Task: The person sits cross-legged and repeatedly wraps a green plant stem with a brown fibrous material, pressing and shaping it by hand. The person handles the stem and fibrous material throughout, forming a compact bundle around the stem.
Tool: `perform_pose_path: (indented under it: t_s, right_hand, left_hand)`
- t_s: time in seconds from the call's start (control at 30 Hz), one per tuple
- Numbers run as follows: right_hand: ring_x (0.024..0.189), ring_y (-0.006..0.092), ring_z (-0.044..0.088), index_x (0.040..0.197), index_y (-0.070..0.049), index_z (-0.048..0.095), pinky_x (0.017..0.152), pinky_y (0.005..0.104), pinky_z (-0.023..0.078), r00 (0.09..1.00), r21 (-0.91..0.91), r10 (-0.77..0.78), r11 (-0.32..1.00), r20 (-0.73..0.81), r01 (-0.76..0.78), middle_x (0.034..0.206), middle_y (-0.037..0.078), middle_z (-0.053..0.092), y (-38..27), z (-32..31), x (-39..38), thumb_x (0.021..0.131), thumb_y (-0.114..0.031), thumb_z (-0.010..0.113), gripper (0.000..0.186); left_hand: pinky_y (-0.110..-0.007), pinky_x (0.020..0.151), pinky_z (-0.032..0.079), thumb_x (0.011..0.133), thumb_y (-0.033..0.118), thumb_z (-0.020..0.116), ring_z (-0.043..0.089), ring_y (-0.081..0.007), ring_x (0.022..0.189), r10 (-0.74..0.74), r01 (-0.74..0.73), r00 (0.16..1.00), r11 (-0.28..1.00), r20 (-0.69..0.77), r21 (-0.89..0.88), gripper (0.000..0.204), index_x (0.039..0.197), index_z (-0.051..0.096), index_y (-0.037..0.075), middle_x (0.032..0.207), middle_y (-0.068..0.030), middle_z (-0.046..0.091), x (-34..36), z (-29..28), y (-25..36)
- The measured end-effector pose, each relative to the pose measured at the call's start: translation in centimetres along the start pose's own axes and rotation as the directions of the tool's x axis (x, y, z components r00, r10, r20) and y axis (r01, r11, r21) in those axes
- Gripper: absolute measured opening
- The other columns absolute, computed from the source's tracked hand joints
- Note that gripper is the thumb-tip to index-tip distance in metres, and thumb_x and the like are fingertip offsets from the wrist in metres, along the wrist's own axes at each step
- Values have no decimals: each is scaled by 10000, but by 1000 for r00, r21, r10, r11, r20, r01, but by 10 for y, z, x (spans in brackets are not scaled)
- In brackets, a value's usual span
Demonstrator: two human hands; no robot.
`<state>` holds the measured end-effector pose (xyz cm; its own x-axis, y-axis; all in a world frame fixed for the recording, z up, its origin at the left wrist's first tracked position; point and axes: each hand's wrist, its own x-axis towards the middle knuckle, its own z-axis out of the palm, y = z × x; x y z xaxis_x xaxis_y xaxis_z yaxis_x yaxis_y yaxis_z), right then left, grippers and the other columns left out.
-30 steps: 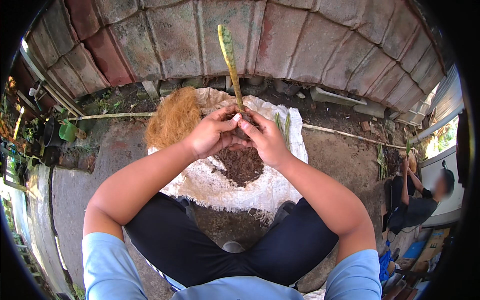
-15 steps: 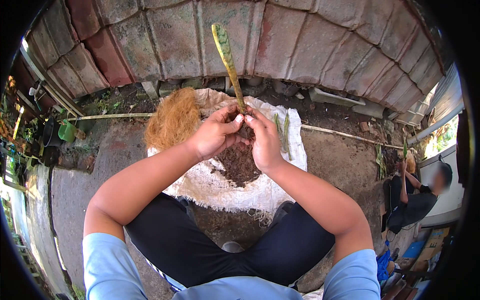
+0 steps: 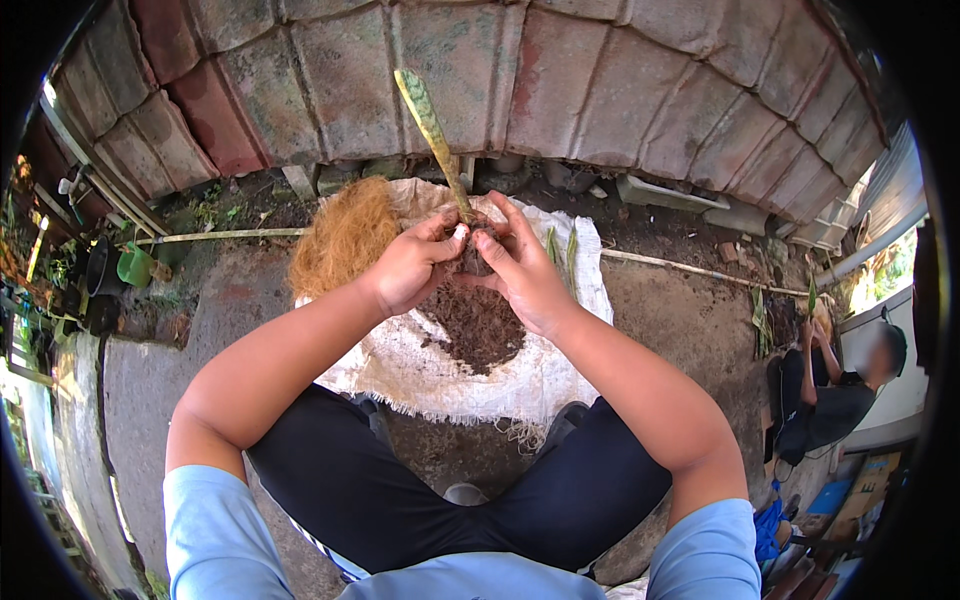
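A snake plant leaf [image 3: 430, 120], green with yellow edges, stands tilted to the left with its base in a dark clump of soil [image 3: 474, 256]. My left hand [image 3: 408, 264] closes round the left side of that clump, thumb near the leaf's base. From the other side my right hand [image 3: 528, 268] grips the clump, its thumb pressing on it and its forefinger raised behind. Below both hands a heap of loose brown soil [image 3: 482, 335] lies on a white woven sack [image 3: 390, 372]. The clump's underside is partly hidden by my fingers.
A tuft of orange-brown fibre [image 3: 345, 240] lies on the sack's left. Thin green leaves [image 3: 571, 262] rest at its right. Roof tiles [image 3: 440, 75] overhang the far side. At the far right a person [image 3: 830, 395] sits holding a leaf. Pots [image 3: 132, 264] stand left.
The leaf has come down a little and leaned further left along with the soil clump. My right hand has turned, its forefinger lifting and its thumb shifting onto the clump.
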<state>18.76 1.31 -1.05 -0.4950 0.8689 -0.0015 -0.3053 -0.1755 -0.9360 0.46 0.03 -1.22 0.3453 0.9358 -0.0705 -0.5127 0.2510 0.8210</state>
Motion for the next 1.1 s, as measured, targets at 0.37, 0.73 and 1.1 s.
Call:
perform_pose_path:
  t_s: [0.37, 0.73, 1.1]
  right_hand:
    - [741, 110, 582, 1210, -44, 554, 568, 267, 439, 979, 86, 183, 978, 84, -190, 986, 44, 625, -16, -18, 3, 1013, -178, 661, 261]
    - [573, 42, 372, 1118, -55, 585, 481, 231, 277, 995, 15, 79, 997, 59, -80, 836, 23, 552, -13, -13, -4, 1001, -183, 625, 178]
    - [632, 85, 442, 1223, -40, 554, 515, 265, 334, 992, -43, 62, 997, 106, -57, 907, 24, 562, -5, -22, 4, 1048, -193, 590, 236]
  left_hand:
    - [-388, 1105, 401, 1091, 226, 450, 522, -213, 1296, 121, -138, 990, 954, 79, 267, 423, 1421, 511, -31, 1421, -109, 557, 2, 9, 17]
    - [-418, 1157, 379, 1130, 316, 327, 489, -230, 1356, 84, -106, 990, 971, 112, 214, 492, 1392, 523, -51, 1477, -148, 511, -5, 15, 24]
    - [-352, 1037, 421, 1127, 311, 371, 533, -194, 1258, 88, -104, 993, 965, 72, 243, 426, 1354, 564, 6, 1357, -111, 577, -4, 11, 25]
